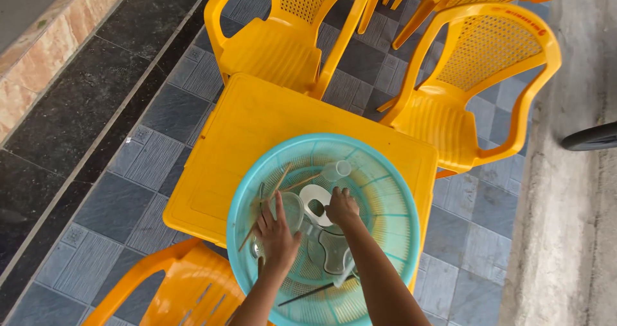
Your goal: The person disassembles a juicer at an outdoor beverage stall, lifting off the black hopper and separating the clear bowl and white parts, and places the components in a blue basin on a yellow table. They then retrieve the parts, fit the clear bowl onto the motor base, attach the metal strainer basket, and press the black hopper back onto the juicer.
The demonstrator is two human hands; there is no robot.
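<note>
1. The left hand [277,231] lies spread, fingers apart, over a clear glass [290,209] inside the turquoise basket [392,204].
2. The right hand [341,207] curls onto a white cup [315,199] just beside it; whether it grips, I cannot tell.
3. The basket sits on the yellow surface [257,123].
4. Yellow chairs [283,43] stand beyond.

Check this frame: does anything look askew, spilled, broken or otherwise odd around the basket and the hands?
Nothing looks spilled or broken. The big turquoise basket hangs over the near edge of the yellow table. Chopsticks lie loose at odd angles among clear glasses. The left hand and right hand both reach into it.
</note>
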